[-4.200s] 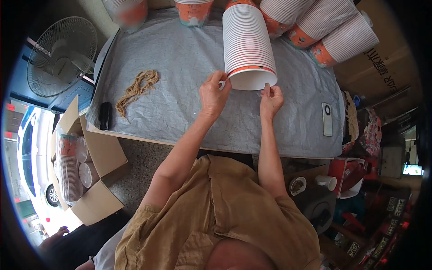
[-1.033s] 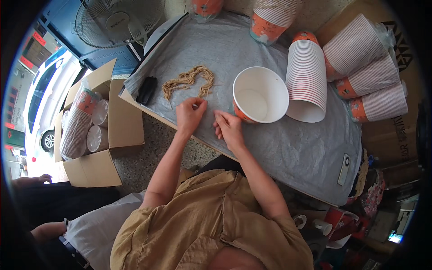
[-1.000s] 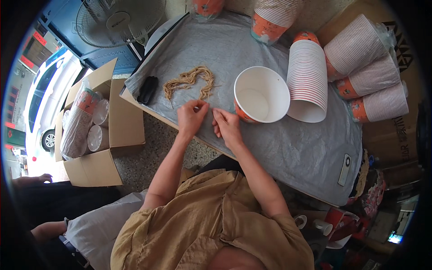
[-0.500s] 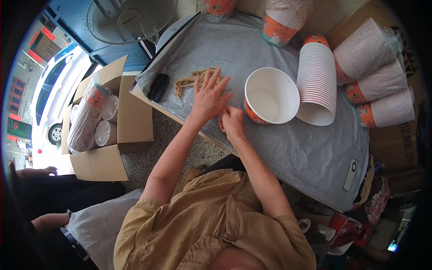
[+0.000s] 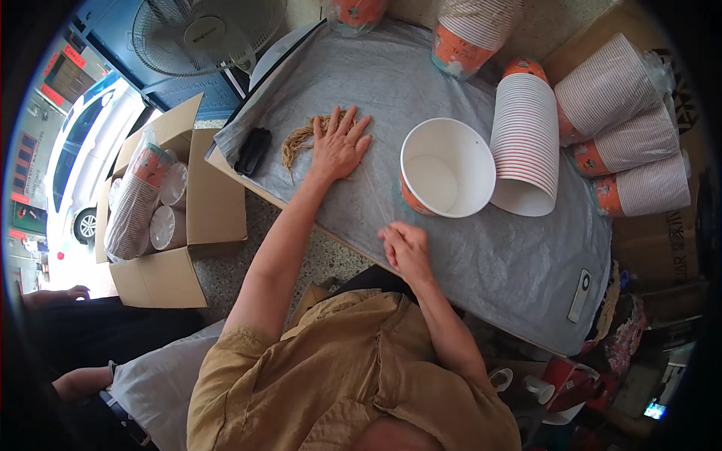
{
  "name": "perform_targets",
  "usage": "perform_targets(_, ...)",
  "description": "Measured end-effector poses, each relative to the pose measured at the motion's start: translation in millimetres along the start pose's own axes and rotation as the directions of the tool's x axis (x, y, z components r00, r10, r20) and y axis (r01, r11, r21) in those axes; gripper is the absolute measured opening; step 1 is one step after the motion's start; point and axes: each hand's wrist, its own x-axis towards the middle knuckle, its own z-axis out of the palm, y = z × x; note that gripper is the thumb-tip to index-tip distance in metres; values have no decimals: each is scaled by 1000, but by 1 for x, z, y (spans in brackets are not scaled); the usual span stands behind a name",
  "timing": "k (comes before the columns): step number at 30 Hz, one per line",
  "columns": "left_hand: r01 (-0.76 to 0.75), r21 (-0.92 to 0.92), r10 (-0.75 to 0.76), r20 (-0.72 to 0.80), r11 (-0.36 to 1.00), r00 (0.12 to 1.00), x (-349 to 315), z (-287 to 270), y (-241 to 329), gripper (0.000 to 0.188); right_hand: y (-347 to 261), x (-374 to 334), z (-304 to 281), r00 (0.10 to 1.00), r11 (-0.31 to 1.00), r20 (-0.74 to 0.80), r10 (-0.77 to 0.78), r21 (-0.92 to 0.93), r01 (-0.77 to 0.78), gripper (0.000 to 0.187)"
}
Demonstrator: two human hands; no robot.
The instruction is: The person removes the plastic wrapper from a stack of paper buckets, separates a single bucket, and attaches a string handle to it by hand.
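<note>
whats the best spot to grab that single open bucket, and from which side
The open bucket is probably best pinched by its left rim, from above left: its mouth faces up, and the neighbouring stack crowds its right side.

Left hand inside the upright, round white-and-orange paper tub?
No, the bare left hand lies spread over the tan bundle of string, apart from the tub.
</note>
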Motion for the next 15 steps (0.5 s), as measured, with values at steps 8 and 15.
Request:
perform_targets(8,-9,-3,9,-2,1000,1000,6,10,-3,54,7,-108,-121,907,995,-409,96,69,-75,13)
perform_targets(15,-5,11,5,-39,1000,999,-1,1,-2,55,22,-214,-278,372,970,-928,-1,91,227,12)
